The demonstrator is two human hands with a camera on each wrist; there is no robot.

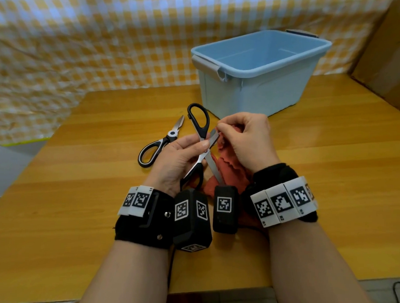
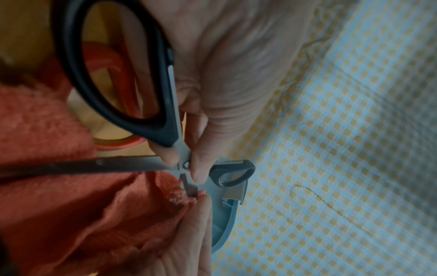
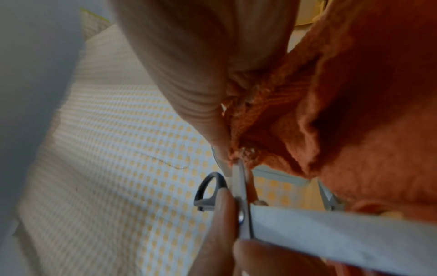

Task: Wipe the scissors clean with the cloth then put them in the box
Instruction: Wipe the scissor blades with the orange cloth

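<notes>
Scissors [image 1: 200, 137], black-handled and spread open, are pinched at the pivot by the left hand [image 1: 178, 159] above the wooden table [image 1: 307, 177]. One blade tip is clamped in the orange cloth [image 1: 228, 166] by the right hand [image 1: 247, 139]. Bare tabletop is seen rightward; the blue box [image 1: 261, 69] stands just behind, open-topped. A second pair of scissors [image 1: 160, 143] lies left of the hands.

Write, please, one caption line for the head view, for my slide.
Left hand holds open black-handled scissors while right hand wipes a blade with the orange cloth; second scissors and blue box wait.
</notes>
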